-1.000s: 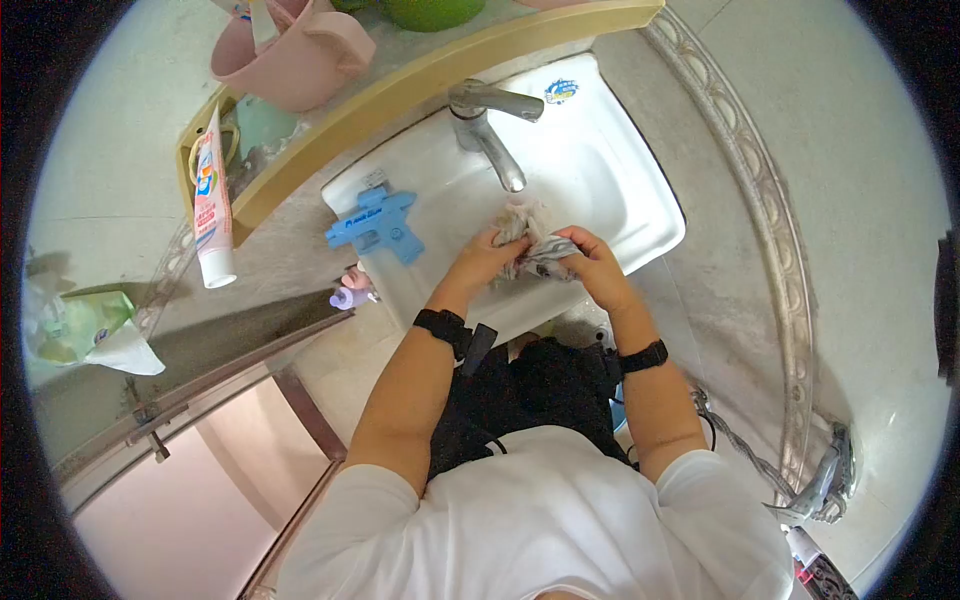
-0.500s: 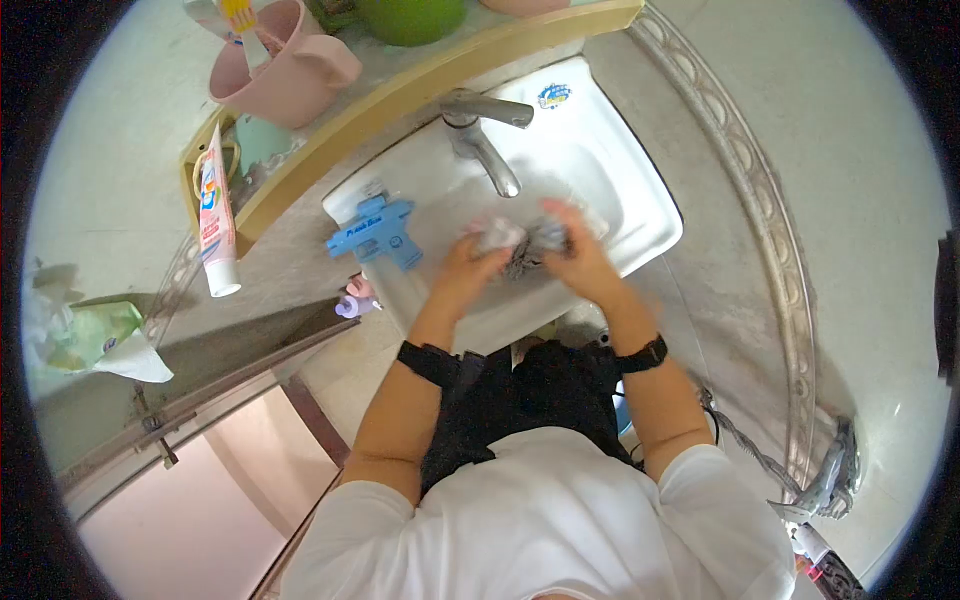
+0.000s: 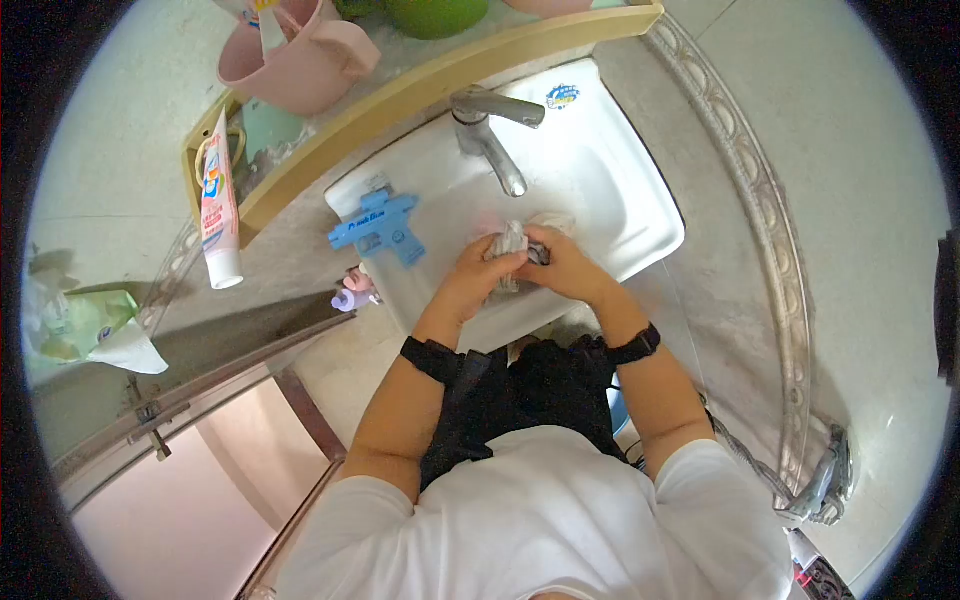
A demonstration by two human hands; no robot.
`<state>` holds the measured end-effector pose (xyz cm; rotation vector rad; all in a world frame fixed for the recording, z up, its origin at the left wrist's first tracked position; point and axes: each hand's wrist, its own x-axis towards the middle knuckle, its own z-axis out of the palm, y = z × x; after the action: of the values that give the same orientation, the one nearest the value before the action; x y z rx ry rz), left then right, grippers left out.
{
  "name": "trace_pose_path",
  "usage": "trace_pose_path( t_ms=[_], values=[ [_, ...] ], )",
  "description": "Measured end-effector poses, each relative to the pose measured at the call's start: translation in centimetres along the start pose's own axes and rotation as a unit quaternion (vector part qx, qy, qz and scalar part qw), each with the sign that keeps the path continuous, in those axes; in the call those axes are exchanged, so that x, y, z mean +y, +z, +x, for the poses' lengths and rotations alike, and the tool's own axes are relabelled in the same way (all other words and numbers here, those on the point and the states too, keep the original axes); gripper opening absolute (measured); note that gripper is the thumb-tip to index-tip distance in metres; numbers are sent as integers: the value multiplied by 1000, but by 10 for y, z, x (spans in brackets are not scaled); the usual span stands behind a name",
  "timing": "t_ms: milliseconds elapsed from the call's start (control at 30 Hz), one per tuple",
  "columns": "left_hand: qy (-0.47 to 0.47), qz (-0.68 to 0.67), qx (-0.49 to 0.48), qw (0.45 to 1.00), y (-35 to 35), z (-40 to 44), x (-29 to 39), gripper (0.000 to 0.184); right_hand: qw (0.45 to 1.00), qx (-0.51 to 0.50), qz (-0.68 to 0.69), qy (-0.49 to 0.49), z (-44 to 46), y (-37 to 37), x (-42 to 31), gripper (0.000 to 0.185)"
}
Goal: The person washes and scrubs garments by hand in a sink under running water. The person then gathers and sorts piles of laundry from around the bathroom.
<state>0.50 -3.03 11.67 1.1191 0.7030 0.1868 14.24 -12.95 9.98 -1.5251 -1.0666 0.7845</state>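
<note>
Over the front part of the white sink, both hands are closed on a crumpled grey-and-white cloth. My left hand grips it from the left. My right hand clasps it from the right, its fingertips close to those of the left. The cloth's exact kind cannot be made out, as the fingers cover much of it. Another pale, bunched piece shows just behind my right hand. Above the hands is the metal tap, its spout pointing down toward them.
A blue gun-shaped item lies on the sink's left edge. The yellowish shelf behind holds a pink cup and a green container. A toothpaste tube hangs at its left end. Small purple and pink items sit beside the sink.
My hands have come closer together and now press the cloth between them. Before, they were further apart and blurred by motion, with dark cloth showing between them.
</note>
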Motion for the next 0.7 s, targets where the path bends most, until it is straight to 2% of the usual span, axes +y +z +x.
trace_pose_path(
  t_ms=[67, 133, 200, 233, 267, 300, 367, 400, 433, 467, 500, 533, 600, 633, 667, 700],
  values=[
    [-22, -13, 3, 1000, -8, 5, -8, 43, 989, -55, -86, 103, 1, 0, -2, 20],
    [-45, -23, 6, 999, -19, 6, -12, 47, 986, -62, -70, 138, 2, -14, -4, 18],
    [-99, 178, 68, 977, -17, -7, 20, 50, 980, -71, -57, 176, -4, -33, -1, 16],
    [-99, 178, 68, 977, -27, -4, 14, 50, 969, -5, 119, 218, -7, -44, 2, 18],
    [-84, 130, 62, 986, -43, 3, 2, 50, 922, 61, 289, 251, -7, -49, 3, 19],
    [-70, 81, 55, 993, -50, 7, -4, 50, 922, 59, 289, 250, -5, -48, -7, 19],
    [-46, 34, 69, 996, -51, 5, -19, 47, 907, 137, 341, 206, -7, -40, -26, 22],
    [-20, -12, 81, 996, -48, 6, -25, 45, 907, 138, 340, 206, -7, -32, -22, 22],
    [-19, -12, 80, 997, -41, 10, -36, 45, 958, 98, 176, 202, -7, -20, -13, 27],
    [182, 208, 80, 958, -30, 18, -49, 54, 980, 56, 4, 191, -5, -10, -6, 32],
    [366, 409, 75, 833, -18, 23, -51, 64, 980, 56, 3, 189, -2, 0, -2, 32],
    [367, 408, 76, 832, -10, 25, -53, 64, 983, 44, -9, 178, 1, 10, 3, 33],
    [347, 417, 2, 840, 3, 23, -40, 69, 985, 32, -21, 167, 1, 12, 1, 35],
    [349, 417, 3, 839, 1, 20, -32, 69, 980, 60, 33, 186, 0, 4, -3, 36],
    [223, 325, -12, 919, -4, 14, -25, 60, 971, 88, 88, 206, 0, -4, -8, 37],
    [86, 221, -27, 971, -8, 9, -23, 51, 970, 88, 87, 209, -1, -9, -14, 37]
  ],
)
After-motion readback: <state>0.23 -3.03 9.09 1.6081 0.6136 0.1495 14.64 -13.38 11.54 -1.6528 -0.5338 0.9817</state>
